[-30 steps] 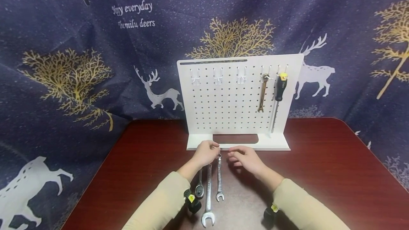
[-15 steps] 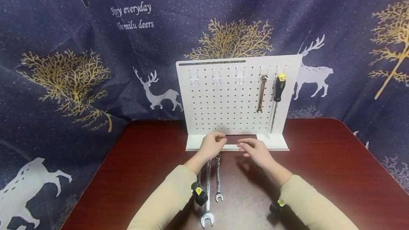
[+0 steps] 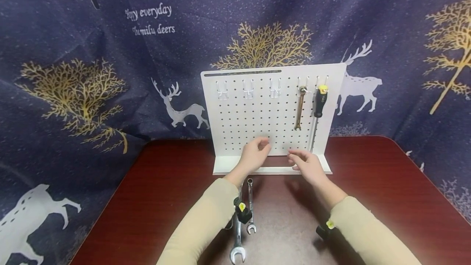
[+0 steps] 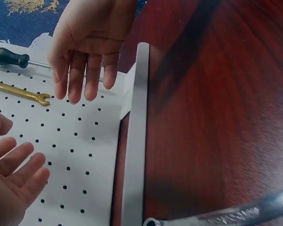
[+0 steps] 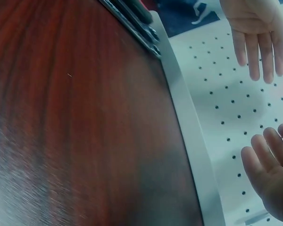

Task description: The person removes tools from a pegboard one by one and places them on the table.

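My left hand (image 3: 255, 153) hovers before the lower part of a white pegboard (image 3: 250, 126), holding nothing. To its right my right hand (image 3: 307, 166) hangs over the board's base, also with nothing in it. In the left wrist view, the fingers of both are loosely extended and apart. A brass-coloured combination wrench (image 3: 299, 109) and a screwdriver with a dark handle (image 3: 320, 101) hang on the board's right side. Below the left hand, a small combination wrench (image 3: 251, 205) and a larger one (image 3: 237, 248) lie on the table; the left forearm partly covers the larger one.
Three clear hooks on the board's left half, such as the leftmost hook (image 3: 222, 91), carry nothing. The board's base has a raised front lip (image 4: 136, 141). Behind the red-brown table (image 3: 165, 199) hangs a dark blue printed cloth (image 3: 187, 52).
Both hands have moved forward and to the right, from above the table tools to in front of the pegboard. The left forearm now covers most of the ratchet. The tools lie as before.
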Demonstrator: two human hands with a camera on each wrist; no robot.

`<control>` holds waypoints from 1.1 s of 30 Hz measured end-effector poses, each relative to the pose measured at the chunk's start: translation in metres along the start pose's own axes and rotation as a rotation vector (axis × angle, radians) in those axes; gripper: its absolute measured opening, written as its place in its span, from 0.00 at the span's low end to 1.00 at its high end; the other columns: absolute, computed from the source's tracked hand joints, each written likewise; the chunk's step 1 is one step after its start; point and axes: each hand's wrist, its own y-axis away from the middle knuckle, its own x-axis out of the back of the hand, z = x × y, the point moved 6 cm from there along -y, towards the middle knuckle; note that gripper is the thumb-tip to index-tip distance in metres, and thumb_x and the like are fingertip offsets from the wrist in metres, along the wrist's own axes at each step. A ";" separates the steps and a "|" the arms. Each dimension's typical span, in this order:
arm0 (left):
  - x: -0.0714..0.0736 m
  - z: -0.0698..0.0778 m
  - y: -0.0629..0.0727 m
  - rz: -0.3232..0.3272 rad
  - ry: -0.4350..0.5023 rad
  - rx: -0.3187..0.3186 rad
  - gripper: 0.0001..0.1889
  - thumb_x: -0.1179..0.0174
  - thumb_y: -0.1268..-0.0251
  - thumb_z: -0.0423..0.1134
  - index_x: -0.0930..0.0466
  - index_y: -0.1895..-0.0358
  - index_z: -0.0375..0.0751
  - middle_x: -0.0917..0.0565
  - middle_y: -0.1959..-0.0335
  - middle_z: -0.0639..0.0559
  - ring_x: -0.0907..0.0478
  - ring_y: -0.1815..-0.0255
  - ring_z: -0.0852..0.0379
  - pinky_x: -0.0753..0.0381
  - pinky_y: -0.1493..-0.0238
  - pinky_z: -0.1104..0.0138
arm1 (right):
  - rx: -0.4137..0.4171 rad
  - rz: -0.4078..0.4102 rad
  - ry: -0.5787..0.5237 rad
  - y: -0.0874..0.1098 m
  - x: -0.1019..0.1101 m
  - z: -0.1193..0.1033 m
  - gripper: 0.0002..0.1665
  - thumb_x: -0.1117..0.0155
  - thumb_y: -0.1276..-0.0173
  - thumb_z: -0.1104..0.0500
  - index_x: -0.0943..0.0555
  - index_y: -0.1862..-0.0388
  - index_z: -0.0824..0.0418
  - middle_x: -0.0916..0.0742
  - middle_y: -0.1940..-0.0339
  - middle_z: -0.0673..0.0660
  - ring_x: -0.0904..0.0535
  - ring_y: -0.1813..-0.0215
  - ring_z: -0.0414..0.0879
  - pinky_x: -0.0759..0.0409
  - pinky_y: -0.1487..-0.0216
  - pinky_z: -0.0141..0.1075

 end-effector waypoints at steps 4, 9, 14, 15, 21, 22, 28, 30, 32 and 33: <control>-0.003 0.010 -0.010 0.023 0.008 -0.023 0.19 0.49 0.30 0.42 0.26 0.40 0.40 0.19 0.47 0.48 0.21 0.47 0.52 0.20 0.45 0.64 | 0.006 0.036 -0.019 -0.003 0.010 -0.002 0.23 0.48 0.27 0.58 0.28 0.40 0.72 0.21 0.45 0.73 0.18 0.52 0.49 0.15 0.52 0.44; -0.007 0.023 -0.020 0.025 0.042 -0.051 0.19 0.49 0.30 0.42 0.28 0.39 0.40 0.20 0.45 0.47 0.20 0.47 0.52 0.19 0.47 0.65 | 0.017 0.068 -0.031 -0.008 0.019 -0.006 0.24 0.48 0.28 0.58 0.30 0.38 0.72 0.21 0.42 0.71 0.24 0.59 0.26 0.16 0.50 0.43; -0.009 0.036 -0.028 0.029 0.025 -0.065 0.20 0.51 0.29 0.44 0.28 0.39 0.41 0.21 0.44 0.48 0.20 0.47 0.53 0.19 0.47 0.66 | 0.039 0.100 -0.020 -0.013 0.024 -0.012 0.25 0.49 0.27 0.59 0.32 0.36 0.71 0.22 0.41 0.70 0.23 0.55 0.30 0.16 0.50 0.41; -0.009 0.039 -0.030 0.029 0.026 -0.070 0.20 0.51 0.29 0.44 0.29 0.38 0.41 0.21 0.43 0.48 0.21 0.46 0.53 0.19 0.47 0.65 | 0.041 0.105 -0.021 -0.014 0.025 -0.013 0.25 0.49 0.27 0.58 0.32 0.36 0.70 0.22 0.41 0.70 0.22 0.53 0.34 0.16 0.49 0.42; -0.012 0.054 -0.042 0.040 0.014 -0.115 0.20 0.52 0.29 0.43 0.29 0.38 0.42 0.23 0.40 0.50 0.24 0.40 0.55 0.21 0.42 0.65 | 0.047 0.112 -0.040 -0.021 0.027 -0.019 0.27 0.50 0.26 0.58 0.36 0.32 0.68 0.25 0.37 0.68 0.27 0.38 0.57 0.21 0.43 0.49; -0.013 0.056 -0.044 0.041 0.009 -0.123 0.20 0.52 0.29 0.43 0.29 0.38 0.42 0.23 0.39 0.50 0.24 0.40 0.55 0.22 0.41 0.64 | 0.049 0.112 -0.040 -0.022 0.028 -0.020 0.28 0.51 0.26 0.58 0.37 0.31 0.68 0.26 0.36 0.68 0.28 0.36 0.58 0.21 0.42 0.49; -0.019 0.070 -0.055 0.038 0.028 -0.158 0.21 0.52 0.29 0.41 0.31 0.36 0.42 0.24 0.37 0.50 0.26 0.38 0.54 0.23 0.40 0.62 | 0.063 0.104 -0.057 -0.024 0.030 -0.026 0.29 0.53 0.26 0.60 0.42 0.29 0.67 0.30 0.32 0.69 0.31 0.32 0.59 0.24 0.39 0.51; -0.022 0.074 -0.059 0.037 0.032 -0.164 0.21 0.52 0.29 0.41 0.32 0.35 0.42 0.25 0.37 0.50 0.26 0.38 0.54 0.23 0.40 0.62 | 0.076 0.093 -0.070 -0.025 0.030 -0.027 0.30 0.53 0.26 0.61 0.43 0.28 0.67 0.32 0.31 0.69 0.33 0.31 0.60 0.25 0.39 0.53; -0.023 0.079 -0.063 0.039 0.032 -0.172 0.22 0.52 0.29 0.41 0.33 0.35 0.42 0.26 0.36 0.50 0.26 0.37 0.54 0.23 0.40 0.62 | 0.085 0.081 -0.084 -0.027 0.030 -0.028 0.31 0.53 0.26 0.63 0.45 0.27 0.67 0.33 0.29 0.68 0.34 0.30 0.61 0.26 0.37 0.54; -0.023 0.082 -0.065 0.041 0.032 -0.182 0.22 0.52 0.29 0.41 0.33 0.34 0.41 0.26 0.36 0.49 0.26 0.38 0.54 0.23 0.40 0.63 | 0.085 0.075 -0.085 -0.028 0.030 -0.027 0.31 0.53 0.26 0.63 0.46 0.27 0.66 0.35 0.28 0.67 0.35 0.30 0.60 0.27 0.37 0.54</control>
